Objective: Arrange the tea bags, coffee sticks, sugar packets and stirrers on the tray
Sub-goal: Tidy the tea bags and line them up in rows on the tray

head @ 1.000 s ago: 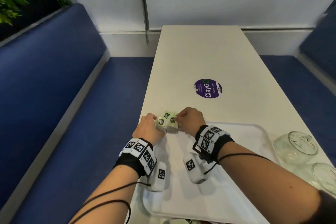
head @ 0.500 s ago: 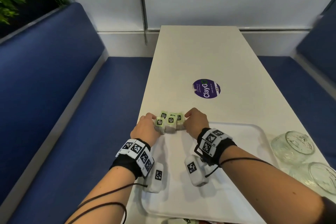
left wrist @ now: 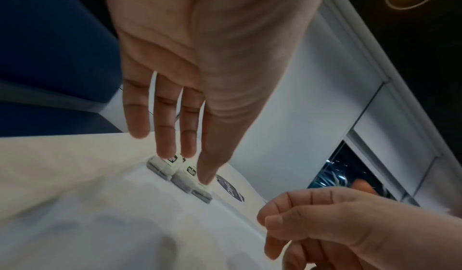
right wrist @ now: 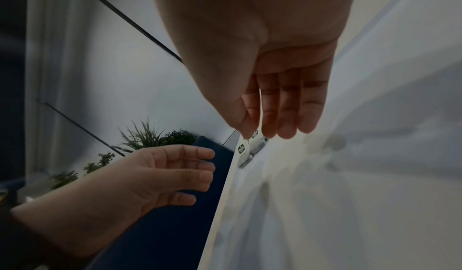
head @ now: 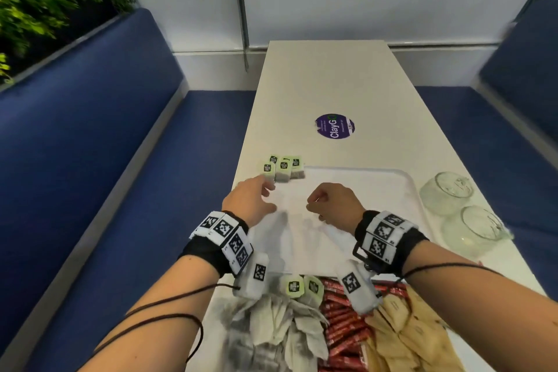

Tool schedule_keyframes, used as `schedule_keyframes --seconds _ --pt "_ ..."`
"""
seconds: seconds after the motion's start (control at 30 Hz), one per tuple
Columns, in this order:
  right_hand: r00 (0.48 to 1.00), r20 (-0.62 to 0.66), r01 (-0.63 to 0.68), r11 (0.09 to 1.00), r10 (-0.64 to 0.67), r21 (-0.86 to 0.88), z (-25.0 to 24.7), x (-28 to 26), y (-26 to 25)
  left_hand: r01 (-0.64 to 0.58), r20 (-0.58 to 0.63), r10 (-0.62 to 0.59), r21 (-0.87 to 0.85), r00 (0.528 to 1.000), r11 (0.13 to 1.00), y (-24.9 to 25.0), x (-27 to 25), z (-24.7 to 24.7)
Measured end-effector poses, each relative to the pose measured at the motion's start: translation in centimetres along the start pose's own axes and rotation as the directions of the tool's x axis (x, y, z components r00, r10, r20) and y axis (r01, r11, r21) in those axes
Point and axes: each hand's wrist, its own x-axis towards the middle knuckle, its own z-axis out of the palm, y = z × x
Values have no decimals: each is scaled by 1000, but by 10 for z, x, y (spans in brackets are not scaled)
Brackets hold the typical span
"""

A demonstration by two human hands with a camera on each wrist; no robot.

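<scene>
Already a short row of tea bags (head: 283, 168) sits at the far-left corner of the tray (head: 410, 187), tags up, touching one another. Both hands hover just near of it with nothing in them: the left hand (head: 252, 201) has fingers straight and relaxed, the right hand (head: 333, 204) hangs loosely curled. More tea bags, red coffee sticks (head: 342, 320) and tan sugar packets (head: 401, 329) lie heaped at the near edge of the surface (head: 332, 81). Probably best to take a few bags at once, square them, and butt them against the row.
</scene>
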Motion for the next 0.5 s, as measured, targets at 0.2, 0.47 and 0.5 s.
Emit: schedule_keyframes --seconds 0.2,0.47,0.5 --pt "987 143 82 995 -73 -59 13 -77 19 -124 229 112 39 967 992 -6 -79 9" --pt "988 102 127 990 -120 -68 21 -101 33 -149 557 58 119 828 982 -20 -114 23" --pt "988 95 128 990 -122 -58 21 -103 33 -162 550 70 120 832 980 -19 -113 26"
